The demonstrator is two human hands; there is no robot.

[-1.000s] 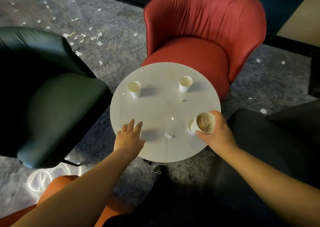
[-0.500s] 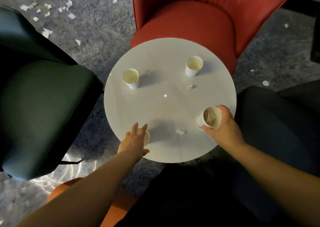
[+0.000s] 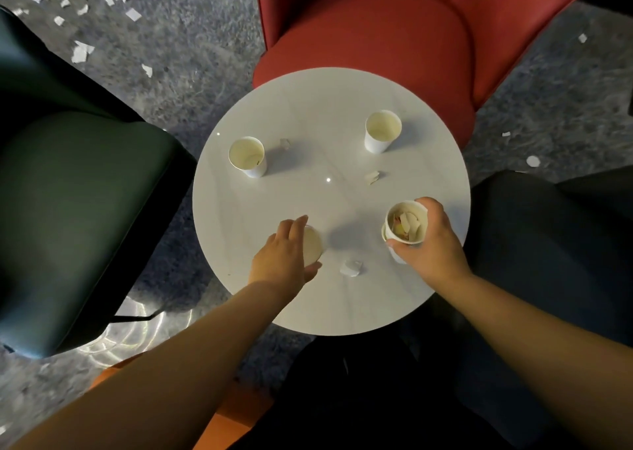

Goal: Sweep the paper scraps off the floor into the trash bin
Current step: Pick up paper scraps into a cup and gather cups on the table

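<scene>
Gripping scrap-filled white paper cup [image 3: 406,227] at lower right: right hand [image 3: 432,244] | left hand [image 3: 286,257] curls round empty white paper cup [image 3: 312,245] | round white worktop [image 3: 342,298]

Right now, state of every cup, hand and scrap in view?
Left hand: fingers wrapping a cup on the table.
Right hand: grips a cup of scraps.
Far-left cup: upright, untouched.
Far-right cup: upright, untouched.
Table scrap: loose between the hands.
Floor scraps: unswept.
</scene>
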